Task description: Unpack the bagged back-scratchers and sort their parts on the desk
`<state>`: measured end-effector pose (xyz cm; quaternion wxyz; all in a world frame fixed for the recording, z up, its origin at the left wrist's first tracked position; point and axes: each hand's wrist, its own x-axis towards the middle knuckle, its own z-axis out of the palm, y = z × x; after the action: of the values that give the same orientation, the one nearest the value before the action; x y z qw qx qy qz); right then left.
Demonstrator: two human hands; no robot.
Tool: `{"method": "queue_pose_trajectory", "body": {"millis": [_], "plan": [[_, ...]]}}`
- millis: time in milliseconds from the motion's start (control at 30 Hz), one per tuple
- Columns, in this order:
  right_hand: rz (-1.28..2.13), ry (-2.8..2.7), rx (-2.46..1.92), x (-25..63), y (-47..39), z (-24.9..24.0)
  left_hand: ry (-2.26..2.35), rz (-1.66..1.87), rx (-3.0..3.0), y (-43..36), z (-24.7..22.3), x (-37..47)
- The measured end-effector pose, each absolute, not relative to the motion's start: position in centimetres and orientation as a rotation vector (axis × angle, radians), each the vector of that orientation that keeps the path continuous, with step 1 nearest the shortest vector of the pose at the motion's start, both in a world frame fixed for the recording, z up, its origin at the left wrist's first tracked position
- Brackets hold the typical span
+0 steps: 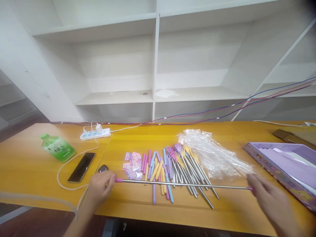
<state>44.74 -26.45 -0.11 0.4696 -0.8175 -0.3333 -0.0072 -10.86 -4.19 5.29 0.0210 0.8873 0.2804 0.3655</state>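
A long telescopic back scratcher [185, 184], drawn out to full length, stretches level above the table between my hands. My left hand [100, 188] is closed round its pink grip end. At the far end my right hand [269, 199], slightly blurred, is closed over the tip, where a bit of pink shows; the head itself is hidden. Under the rod lie loose coloured handles [155, 171] in pink, yellow, blue and purple. Beside them is a pile of metal rods [191, 171] with small hand-shaped heads [178, 149]. Small printed cards [133, 165] lie left of the handles.
Clear plastic bags [212, 153] lie behind the rods. A purple box [276, 171] stands at right. On the left are a green bottle [59, 148], a phone [81, 167], a dark small object [103, 168] and a power strip [95, 134] with cables. White shelves [155, 65] rise behind.
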Motion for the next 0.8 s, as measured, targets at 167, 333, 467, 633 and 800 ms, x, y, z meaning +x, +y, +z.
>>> {"method": "queue_pose_trajectory", "body": {"millis": [167,333,467,633,800], "plan": [[0.192,-1.131,-1.766,28.0,-19.6,0.6,1.041,1.109,2.782,-9.9,2.5,-1.1],[0.112,-1.426,-1.531,20.7,-19.3,0.9,1.081,0.980,2.654,-12.1,1.1,0.7],[0.258,-1.662,-1.572,22.8,-20.3,1.6,0.904,0.781,2.643,-11.8,0.8,-2.0],[0.021,-1.976,-1.509,23.2,-20.4,0.0,0.906,0.760,2.801,-11.7,0.3,-2.5],[-0.335,-1.965,-1.459,22.4,-20.1,-1.6,0.813,0.620,2.970,-13.1,0.2,-0.5]]}}
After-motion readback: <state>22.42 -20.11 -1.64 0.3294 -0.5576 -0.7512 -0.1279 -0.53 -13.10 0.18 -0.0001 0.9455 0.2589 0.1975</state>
